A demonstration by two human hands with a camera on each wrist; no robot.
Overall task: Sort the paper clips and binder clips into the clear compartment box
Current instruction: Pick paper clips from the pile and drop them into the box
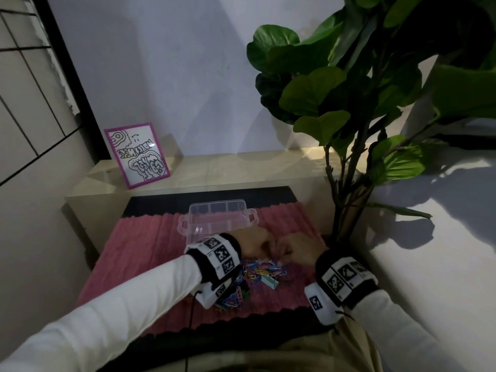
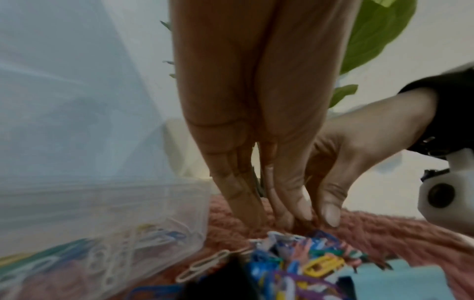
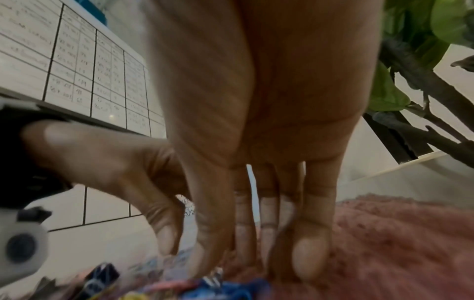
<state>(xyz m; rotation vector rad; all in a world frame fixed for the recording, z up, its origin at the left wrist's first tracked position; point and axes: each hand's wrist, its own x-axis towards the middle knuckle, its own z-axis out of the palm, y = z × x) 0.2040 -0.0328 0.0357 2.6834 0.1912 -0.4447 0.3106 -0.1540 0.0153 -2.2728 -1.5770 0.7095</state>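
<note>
A heap of coloured paper clips lies on the pink rug, with a pale teal binder clip at its right edge. The clear compartment box stands just beyond it with its lid up. In the left wrist view several clips show through the wall of the box. My left hand and right hand meet over the far side of the heap, fingers pointing down. The left fingertips and thumb are bunched into the clips. My right hand pinches clips with its thumb and fingers. What each hand holds is mostly hidden.
The pink ribbed rug covers a black mat on a low beige unit. A potted plant stands close on the right, its stem beside my right hand. A purple-framed drawing leans on the ledge behind. A white wall is to the right.
</note>
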